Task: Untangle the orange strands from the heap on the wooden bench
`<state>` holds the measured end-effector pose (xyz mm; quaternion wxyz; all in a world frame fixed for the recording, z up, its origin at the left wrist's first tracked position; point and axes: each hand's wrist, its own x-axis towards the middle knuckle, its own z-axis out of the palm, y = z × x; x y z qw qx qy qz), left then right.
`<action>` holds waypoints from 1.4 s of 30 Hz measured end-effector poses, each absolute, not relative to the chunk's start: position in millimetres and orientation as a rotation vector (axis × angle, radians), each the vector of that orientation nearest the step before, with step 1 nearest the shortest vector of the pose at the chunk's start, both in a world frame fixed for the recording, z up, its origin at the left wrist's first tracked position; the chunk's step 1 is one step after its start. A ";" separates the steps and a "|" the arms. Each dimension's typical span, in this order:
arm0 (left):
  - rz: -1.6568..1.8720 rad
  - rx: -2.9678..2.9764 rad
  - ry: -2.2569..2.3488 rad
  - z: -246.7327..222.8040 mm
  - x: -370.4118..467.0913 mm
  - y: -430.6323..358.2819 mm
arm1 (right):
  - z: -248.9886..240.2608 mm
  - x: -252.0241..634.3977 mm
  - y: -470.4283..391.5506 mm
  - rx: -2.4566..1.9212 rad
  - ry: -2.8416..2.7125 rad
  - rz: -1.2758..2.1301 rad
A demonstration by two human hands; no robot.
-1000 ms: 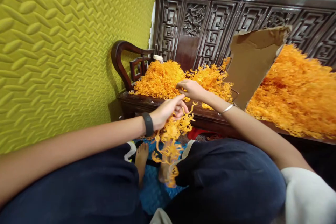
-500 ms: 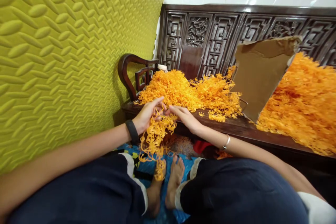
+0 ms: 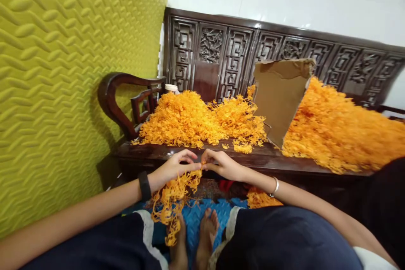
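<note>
A tangled cluster of small orange plastic pieces (image 3: 172,198), claw-shaped with thin stems, hangs below my left hand (image 3: 177,166). That hand is closed, its thumb and fingers pinching the cluster's upper end. Directly opposite, the fingertips of my right hand (image 3: 225,165) are pinched on an orange bit at the same spot, nearly touching the left thumb. Both hands are held just in front of the dark wooden bench (image 3: 202,152). Behind them on the seat lies a loose heap of matching orange pieces (image 3: 183,118).
A brown cardboard sheet (image 3: 278,97) stands upright on the bench, dividing the heap from a larger orange pile (image 3: 341,130) at right. The curved armrest (image 3: 110,82) and yellow-green textured wall padding (image 3: 63,93) border the left. A white-lidded container (image 3: 171,87) sits behind the heap.
My view has swung right, so the bench appears further left. My hands sit lower in view, and their fingertips have come together at the cluster's top end.
</note>
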<state>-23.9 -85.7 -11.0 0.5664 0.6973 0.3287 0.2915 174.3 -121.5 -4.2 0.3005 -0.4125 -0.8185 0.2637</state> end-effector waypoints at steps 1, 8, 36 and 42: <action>0.651 1.726 0.754 -15.4 -22.0 -83.2 | -5.6 177.2 -123.7 -1.116 -2.149 0.679; 0.402 1.909 0.571 -24.8 -13.3 -89.3 | -9.0 178.6 -141.3 -1.079 -2.063 0.797; 0.105 2.131 0.396 40.2 -61.3 -160.8 | 39.3 166.0 -159.2 -0.874 -2.262 0.938; 0.517 1.784 0.721 10.2 -46.4 -126.0 | 16.5 186.9 -69.9 -1.091 -1.985 0.406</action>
